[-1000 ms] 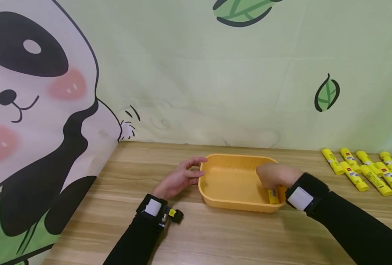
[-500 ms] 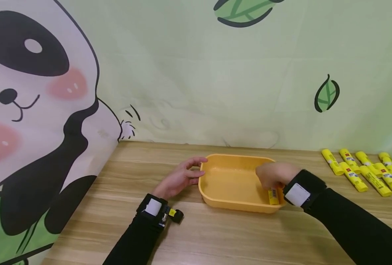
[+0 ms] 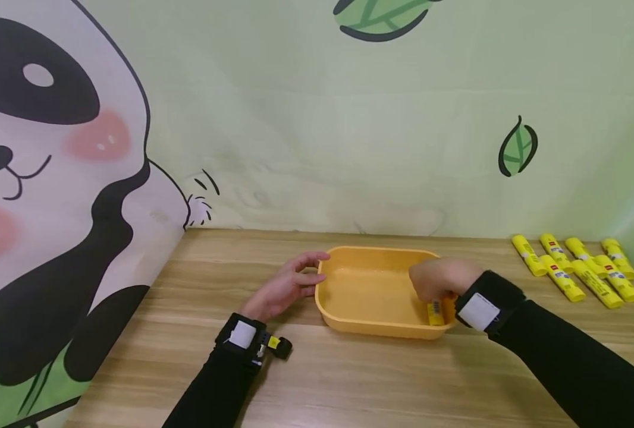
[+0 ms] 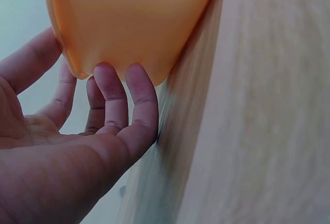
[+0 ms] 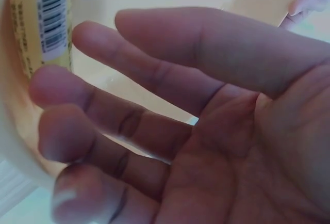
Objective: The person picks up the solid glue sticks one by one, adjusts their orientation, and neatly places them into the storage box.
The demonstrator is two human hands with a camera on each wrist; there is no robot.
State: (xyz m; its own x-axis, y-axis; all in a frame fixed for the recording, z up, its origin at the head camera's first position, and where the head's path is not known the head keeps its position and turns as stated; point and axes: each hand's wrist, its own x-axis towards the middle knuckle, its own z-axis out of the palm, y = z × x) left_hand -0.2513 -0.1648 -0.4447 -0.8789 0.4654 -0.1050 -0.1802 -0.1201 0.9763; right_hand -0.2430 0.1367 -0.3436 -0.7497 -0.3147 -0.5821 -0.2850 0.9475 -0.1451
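A yellow tube that looks like a glue stick (image 3: 435, 313) lies along the right end inside an orange plastic basin (image 3: 373, 329). Over it, inside the basin, is my right hand (image 3: 437, 278), which hides its far part in the head view. In the right wrist view the fingers are loosely bent, and the barcoded glue stick stands just past the fingertips (image 5: 59, 87), outside the palm. At the basin's left end my left hand (image 3: 282, 291) touches the rim and outer wall with relaxed fingers; the left wrist view shows several fingertips (image 4: 136, 72) against the wall.
Several more yellow glue sticks (image 3: 598, 284) lie in two slanted rows at the table's right rear. A fabric backdrop (image 3: 306, 119) with a panda print rises behind the wooden table (image 3: 349, 386).
The head view has shifted slightly, so everything sits a little further left. Both hands keep nearly the same places at the basin, and the glue stick stays at its right end.
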